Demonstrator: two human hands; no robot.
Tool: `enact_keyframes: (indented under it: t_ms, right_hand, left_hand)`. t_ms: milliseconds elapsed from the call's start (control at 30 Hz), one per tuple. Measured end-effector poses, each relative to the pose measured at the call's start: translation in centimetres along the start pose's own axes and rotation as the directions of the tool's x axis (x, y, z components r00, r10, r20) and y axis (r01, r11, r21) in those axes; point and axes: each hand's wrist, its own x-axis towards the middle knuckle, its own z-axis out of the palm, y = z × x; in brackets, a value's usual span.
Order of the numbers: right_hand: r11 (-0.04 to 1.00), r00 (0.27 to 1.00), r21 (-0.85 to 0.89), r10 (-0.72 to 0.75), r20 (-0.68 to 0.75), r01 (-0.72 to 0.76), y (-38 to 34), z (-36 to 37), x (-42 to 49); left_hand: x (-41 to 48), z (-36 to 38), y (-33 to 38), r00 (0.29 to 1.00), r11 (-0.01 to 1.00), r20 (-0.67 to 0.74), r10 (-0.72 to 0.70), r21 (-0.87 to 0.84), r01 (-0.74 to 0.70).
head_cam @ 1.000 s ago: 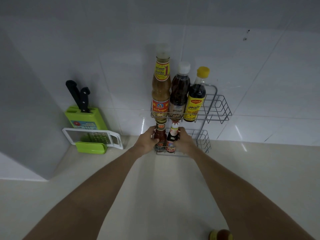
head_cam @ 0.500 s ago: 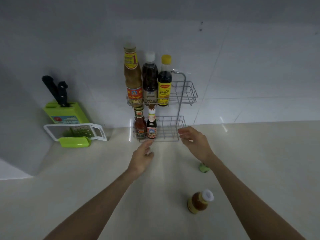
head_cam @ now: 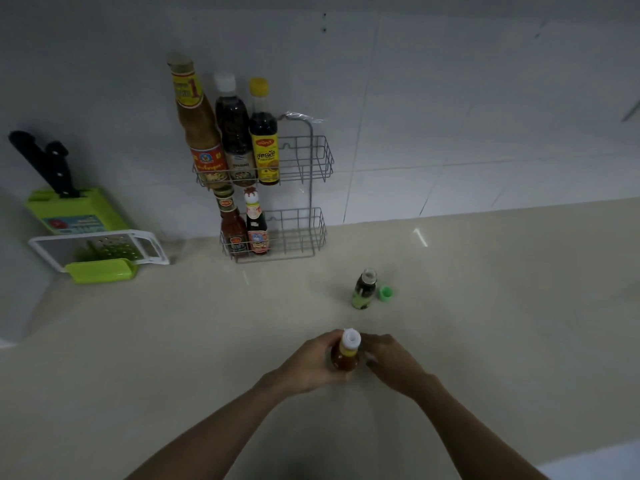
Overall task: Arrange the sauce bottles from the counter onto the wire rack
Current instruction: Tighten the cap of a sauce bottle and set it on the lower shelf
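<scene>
A two-tier wire rack (head_cam: 313, 168) stands against the tiled wall. Its top shelf holds three tall bottles: a tan sauce (head_cam: 201, 133), a dark one with a white cap (head_cam: 233, 133) and a yellow-capped one (head_cam: 264, 140). The lower shelf holds a red sauce bottle (head_cam: 232, 226) and a small dark bottle (head_cam: 257, 226) at its left end. On the counter near me stands a small red-orange sauce bottle with a white cap (head_cam: 345, 353). My left hand (head_cam: 311, 365) wraps around its left side. My right hand (head_cam: 391, 362) touches its right side. A small dark bottle with a green label (head_cam: 364, 289) stands farther back, uncapped.
A loose green cap (head_cam: 385, 293) lies beside the small dark bottle. At the left sit a green knife block with black-handled knives (head_cam: 74, 209) and a white-framed grater (head_cam: 100, 251). The beige counter (head_cam: 502, 306) stretches to the right.
Both hands have left the two small bottles on the rack's lower shelf and drawn back toward me. They now close around the white-capped bottle on the counter. The view has tilted down.
</scene>
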Motion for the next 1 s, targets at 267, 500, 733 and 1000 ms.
enact_keyframes:
  t_ms: [267, 500, 733, 1000]
  right_hand:
    - [0.979, 0.943, 0.193, 0.118, -0.313, -0.058, -1.3, 0.2, 0.3]
    - [0.393, 0.885, 0.886, 0.283, -0.37, 0.245, -7.7, -8.1, 3.0]
    - [0.486, 0.938, 0.813, -0.049, -0.342, 0.322, -8.4, -11.7, 3.5]
    - [0.761, 0.925, 0.548, -0.374, -0.068, 0.348, -8.8, -17.3, 3.5]
  left_hand:
    - [0.0, 1.9, 0.3, 0.987, 1.0, -0.163, -0.003, -0.015, 0.0]
    - [0.7, -0.3, 1.8, 0.938, 0.97, -0.318, -0.14, -0.233, 0.066]
    - [0.1, -4.2, 4.6, 0.963, 0.92, -0.212, -0.169, -0.385, 0.077]
    - [-2.4, -6.5, 6.2, 0.935, 0.749, 0.354, -0.032, -0.611, 0.257]
